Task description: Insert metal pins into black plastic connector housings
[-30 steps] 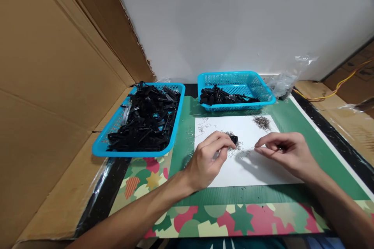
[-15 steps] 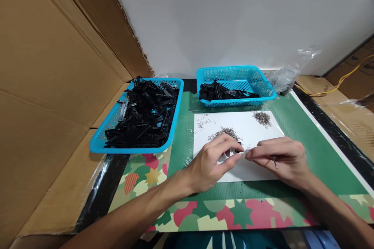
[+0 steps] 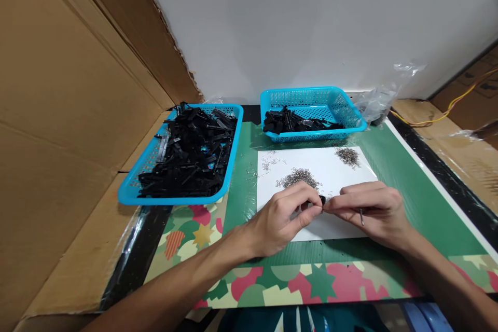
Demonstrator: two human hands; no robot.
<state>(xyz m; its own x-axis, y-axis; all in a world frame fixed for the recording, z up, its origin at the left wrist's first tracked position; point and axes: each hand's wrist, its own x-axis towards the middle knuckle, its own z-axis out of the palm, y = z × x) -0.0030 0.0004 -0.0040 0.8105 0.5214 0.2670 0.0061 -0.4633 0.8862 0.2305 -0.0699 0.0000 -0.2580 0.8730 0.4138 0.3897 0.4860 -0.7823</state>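
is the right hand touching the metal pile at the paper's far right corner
Apart; the head view shows bare white paper between the right hand and pile.

Closed off beyond the grip by a pale grey wall (image 3: pixel 303 26), at far left by tall brown cardboard (image 3: pixel 78 109). Furnished beneath with a black tabletop (image 3: pixel 126 249). Lit softly.

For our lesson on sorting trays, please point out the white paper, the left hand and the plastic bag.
White paper (image 3: pixel 319 156): head view, bare upper part.
Left hand (image 3: pixel 278 218): head view, back of the hand.
Plastic bag (image 3: pixel 377 101): head view, middle.
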